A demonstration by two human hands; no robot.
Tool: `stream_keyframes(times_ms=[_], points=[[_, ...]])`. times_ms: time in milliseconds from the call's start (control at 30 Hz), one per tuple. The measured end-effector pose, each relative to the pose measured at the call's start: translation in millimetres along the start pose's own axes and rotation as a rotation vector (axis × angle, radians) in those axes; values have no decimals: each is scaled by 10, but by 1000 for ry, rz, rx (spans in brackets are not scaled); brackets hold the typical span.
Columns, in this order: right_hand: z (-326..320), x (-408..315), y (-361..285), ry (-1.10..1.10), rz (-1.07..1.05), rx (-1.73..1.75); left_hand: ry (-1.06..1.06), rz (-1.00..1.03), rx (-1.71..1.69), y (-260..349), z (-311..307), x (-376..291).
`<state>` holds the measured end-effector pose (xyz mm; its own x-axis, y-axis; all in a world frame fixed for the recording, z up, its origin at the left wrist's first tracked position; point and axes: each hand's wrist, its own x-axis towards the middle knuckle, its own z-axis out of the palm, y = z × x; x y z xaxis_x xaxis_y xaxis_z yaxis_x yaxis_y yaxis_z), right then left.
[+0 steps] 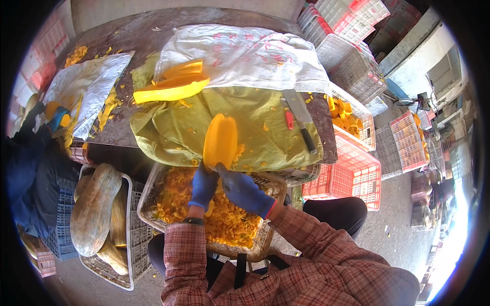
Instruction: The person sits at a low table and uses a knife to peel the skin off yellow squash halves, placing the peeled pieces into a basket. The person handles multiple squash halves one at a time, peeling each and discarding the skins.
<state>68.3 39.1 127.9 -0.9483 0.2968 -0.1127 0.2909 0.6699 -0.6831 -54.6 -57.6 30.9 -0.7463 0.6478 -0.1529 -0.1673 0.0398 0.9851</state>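
Both my hands wear blue gloves. My left hand (203, 185) grips the near end of a peeled, hollowed orange squash piece (221, 139), which rests over the table's front edge. My right hand (241, 188) is at the same end, its fingers against the piece; whether it holds anything else is hidden. Below them stands a plastic crate (277, 187) of orange squash scrapings (233, 222). On the green woven sack (172, 134) lie a cleaver (298, 109) and a red-handled tool (289, 120). More cut squash pieces (172, 88) lie at the back left of the sack.
A white woven sack (245, 53) with red writing covers the table's back. To the left, a crate (130, 229) holds whole squashes (97, 206), near a co-worker in dark clothes. At the right stand a crate of cut squash (367, 130) and a red crate (367, 172).
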Motion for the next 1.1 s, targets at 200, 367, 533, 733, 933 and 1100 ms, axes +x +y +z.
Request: stream_keyframes(times_ms=[200,367,533,733,933,1100], points=[[-189,53,153,103,-98,28,-10,-70,119,183,3,-83],[-451,873,548,336,-50,-76,1,-172,109,380,49,-106],[-203,1362,675,390,7,-319,6,-188,34,336,72,-98],[-99,1057,420,254,18,-200,4,-54,-3,287,75,-128],[-177,452,439,-28,-96,-1,41,-29,19,346,97,-135],[-172,1026,871,297,21,309,25,-93,23,382,158,-162]])
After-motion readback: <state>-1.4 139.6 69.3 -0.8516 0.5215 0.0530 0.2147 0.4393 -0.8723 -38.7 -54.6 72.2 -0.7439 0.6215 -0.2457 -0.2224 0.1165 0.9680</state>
